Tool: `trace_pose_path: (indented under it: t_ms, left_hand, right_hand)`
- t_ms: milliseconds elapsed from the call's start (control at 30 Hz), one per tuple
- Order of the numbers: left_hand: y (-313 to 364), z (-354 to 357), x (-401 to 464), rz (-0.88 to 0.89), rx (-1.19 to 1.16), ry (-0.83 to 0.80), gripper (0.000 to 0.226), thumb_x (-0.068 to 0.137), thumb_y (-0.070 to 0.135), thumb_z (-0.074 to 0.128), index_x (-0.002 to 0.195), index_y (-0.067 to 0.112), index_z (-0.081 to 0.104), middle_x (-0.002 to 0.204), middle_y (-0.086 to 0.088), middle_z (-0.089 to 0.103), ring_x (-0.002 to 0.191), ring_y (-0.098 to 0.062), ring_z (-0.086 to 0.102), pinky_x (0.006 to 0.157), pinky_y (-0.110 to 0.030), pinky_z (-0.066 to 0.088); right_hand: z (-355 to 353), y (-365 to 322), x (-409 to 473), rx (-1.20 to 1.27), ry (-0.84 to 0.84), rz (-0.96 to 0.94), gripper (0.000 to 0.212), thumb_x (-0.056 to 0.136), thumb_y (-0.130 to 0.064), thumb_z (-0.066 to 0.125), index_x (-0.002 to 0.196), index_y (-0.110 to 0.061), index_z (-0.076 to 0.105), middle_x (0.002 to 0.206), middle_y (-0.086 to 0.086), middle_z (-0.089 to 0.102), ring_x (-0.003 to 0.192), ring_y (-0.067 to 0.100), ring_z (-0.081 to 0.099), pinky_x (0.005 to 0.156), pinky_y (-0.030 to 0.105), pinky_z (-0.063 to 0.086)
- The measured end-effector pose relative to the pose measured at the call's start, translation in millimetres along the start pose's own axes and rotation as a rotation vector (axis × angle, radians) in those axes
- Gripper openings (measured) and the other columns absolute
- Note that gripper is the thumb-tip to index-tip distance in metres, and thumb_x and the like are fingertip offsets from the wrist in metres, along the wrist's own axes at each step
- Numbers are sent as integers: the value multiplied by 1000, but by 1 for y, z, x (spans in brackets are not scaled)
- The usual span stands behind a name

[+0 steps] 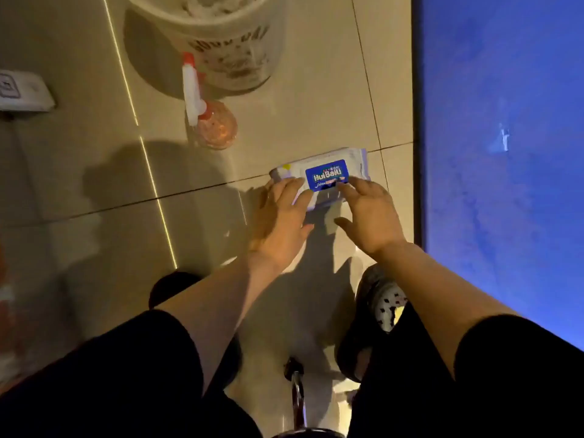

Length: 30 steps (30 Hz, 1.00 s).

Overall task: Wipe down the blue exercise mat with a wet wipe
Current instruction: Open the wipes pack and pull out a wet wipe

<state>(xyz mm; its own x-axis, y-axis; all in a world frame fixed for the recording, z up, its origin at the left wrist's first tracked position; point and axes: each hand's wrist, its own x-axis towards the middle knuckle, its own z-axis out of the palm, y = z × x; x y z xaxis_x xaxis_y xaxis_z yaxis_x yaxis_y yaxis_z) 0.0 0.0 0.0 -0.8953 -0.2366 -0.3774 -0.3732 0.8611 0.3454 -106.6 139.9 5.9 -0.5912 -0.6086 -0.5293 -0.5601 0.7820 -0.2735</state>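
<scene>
Wipes first, obviously, so nothing's touched the mat yet. The wet wipe pack (319, 177) is lying flat on the tiled floor (94, 191), just left of the blue exercise mat (505, 153), which runs up the whole right side of the view with its long edge heading away from the person. Both hands are on the near side of the pack. The left hand (281, 222) has its fingers laid out fairly straight over the pack's left end, looks like it's just holding it down rather than gripping. The right hand (369, 213) is spread, fingers apart and not clamped on anything, with the fingertips (343, 184) right at the near edge of the blue label flap (327, 175). The pack's long axis runs left to right across the person, tilted up a bit at the right end, and the flap sits in the middle of it, so my guess is the right hand peels the flap away from the body while the left keeps the pack pinned. Right hand is also the one nearer the mat, so it makes sense for it to carry the wipe over. A spray bottle (202, 115) and a big bucket (221, 49) sit further out on the floor, well apart from the pack. Can't tell if the flap is lifted at all yet.
</scene>
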Motion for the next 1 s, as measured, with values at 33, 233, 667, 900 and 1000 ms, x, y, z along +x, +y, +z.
trace_pose_path:
  t_ms: [33, 233, 667, 900, 1000]
  left_hand:
    - [-3, 9, 9, 25, 45, -23, 65, 88, 34, 69, 143, 13, 43, 152, -10, 35, 140, -27, 29, 115, -39, 27]
    - [-37, 67, 61, 123, 7, 111, 90, 63, 43, 87, 135, 2, 51, 142, -20, 48, 130, -37, 47, 109, -46, 34]
    - [-73, 73, 104, 411, 118, 56, 97, 80, 50, 71, 152, 14, 15, 147, -4, 41, 133, -18, 41, 120, -41, 2]
    - [-80, 71, 103, 420, 25, 64, 102, 80, 43, 74, 152, 11, 10, 139, -7, 50, 128, -20, 47, 122, -37, 6]
    - [-83, 70, 104, 419, 19, 90, 112, 78, 40, 77, 153, 7, -1, 142, -11, 48, 131, -24, 44, 122, -33, 3]
  right_hand:
    - [9, 3, 10, -34, 12, -21, 68, 90, -28, 67, 149, -18, 33, 153, 9, 34, 141, 29, 29, 116, 42, 23]
    - [43, 34, 66, -162, 140, -229, 83, 76, -32, 81, 146, -11, 40, 149, 15, 41, 139, 34, 35, 116, 50, 17]
    - [39, 50, 111, -319, 207, -584, 72, 68, -50, 82, 119, -4, 62, 107, 13, 64, 94, 27, 61, 95, 36, 38]
    - [28, 37, 114, -72, 34, -430, 62, 77, -50, 74, 126, -13, 61, 109, 3, 60, 93, 11, 53, 81, 24, 44]
    - [8, 32, 118, 26, -75, -360, 46, 84, -42, 69, 118, -11, 65, 104, -1, 58, 93, 14, 56, 82, 27, 49]
